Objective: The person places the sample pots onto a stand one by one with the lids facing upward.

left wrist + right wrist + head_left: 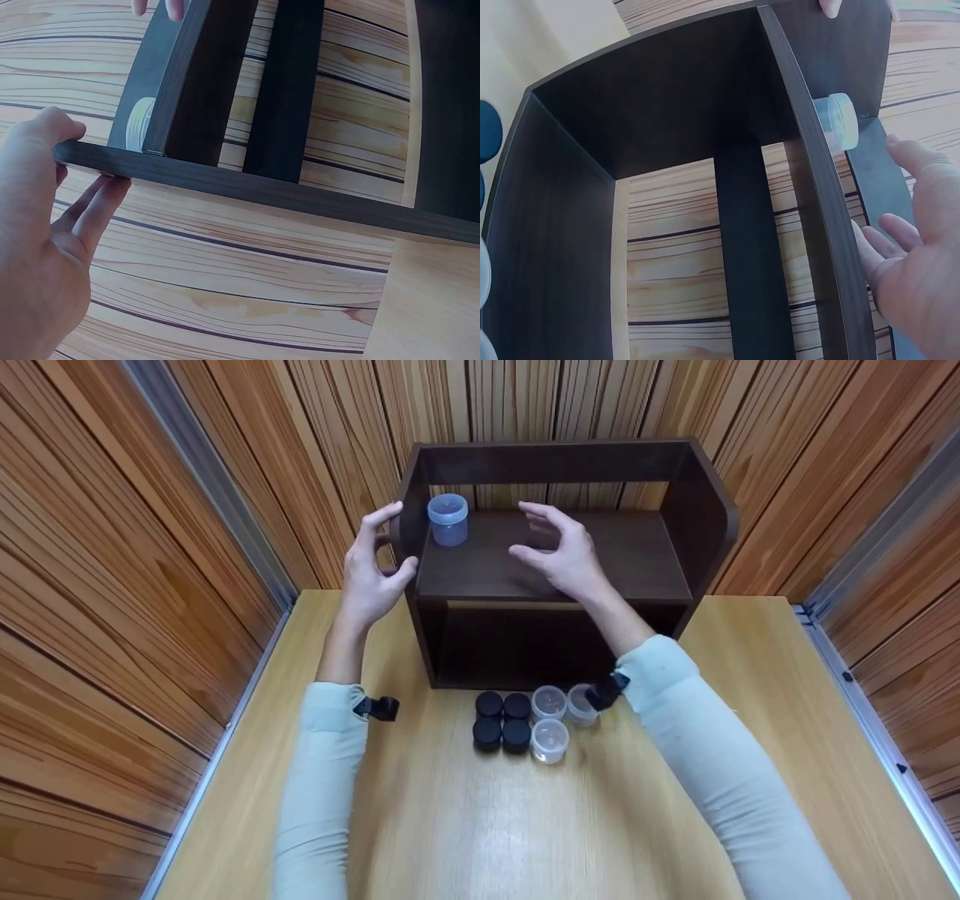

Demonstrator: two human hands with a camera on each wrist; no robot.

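Observation:
My left hand [372, 581] holds the left side panel of a dark brown two-tier shelf [555, 566]. In the left wrist view, its thumb lies on one face of the panel and its fingers [101, 210] on the other. A translucent bluish jar with a lid [449, 521] stands upright on the upper tier, against that left side. Over the middle of the same tier is my right hand [564, 551], holding nothing, thumb and fingers spread apart. The right wrist view shows this hand [922, 240] a short way from the jar [836, 121].
In front of the shelf, several small round black-topped containers [502, 721] stand grouped on the wooden table [480, 825]. Three clear jars [550, 740] stand just right of them, one partly behind my right wrist strap. Wood-panelled walls [135, 547] enclose the table.

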